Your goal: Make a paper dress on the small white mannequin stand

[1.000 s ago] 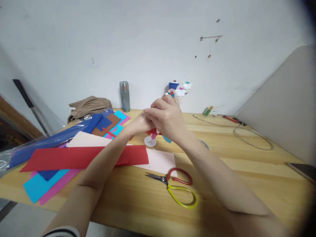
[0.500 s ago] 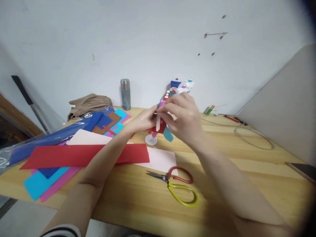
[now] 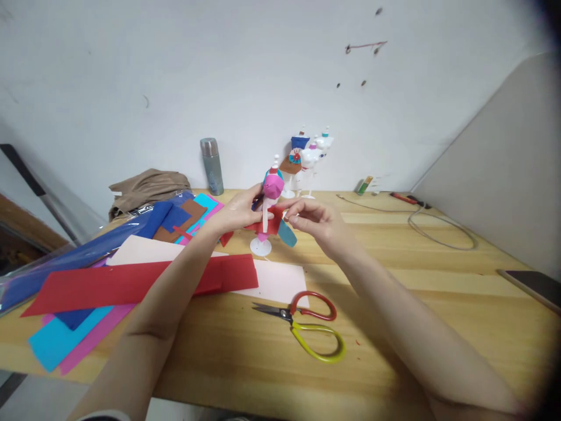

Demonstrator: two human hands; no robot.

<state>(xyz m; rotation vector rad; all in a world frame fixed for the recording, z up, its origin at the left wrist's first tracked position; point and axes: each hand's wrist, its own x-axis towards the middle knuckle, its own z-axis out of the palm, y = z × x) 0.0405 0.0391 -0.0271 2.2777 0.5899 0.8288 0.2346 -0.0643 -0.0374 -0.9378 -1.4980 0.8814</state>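
Observation:
A small dress form [image 3: 273,186] stands on a white round base [image 3: 260,247], with a magenta cap-like piece on its upper part. A pale pink strip [image 3: 265,216] hangs down its front beside red pieces, and a teal piece [image 3: 288,233] hangs at its right. My left hand [image 3: 240,207] grips the form from the left, its far fingers hidden behind it. My right hand [image 3: 313,219] is closed in a pinch at the form's right side, just above the teal piece. Something tiny and whitish shows at its fingertips, too small to name.
Open scissors [image 3: 287,314] lie near the front, beside a long red sheet [image 3: 144,283] and coloured sheets [image 3: 70,333]. Behind are several decorated small forms [image 3: 310,156], a thermos [image 3: 212,166], brown cloth [image 3: 151,190] and a cable [image 3: 416,228]. A dark phone-like slab [image 3: 530,286] lies right.
My right hand has moved down and right from the form's upper front, uncovering the magenta piece. My left hand still holds the form. The view has shifted slightly right.

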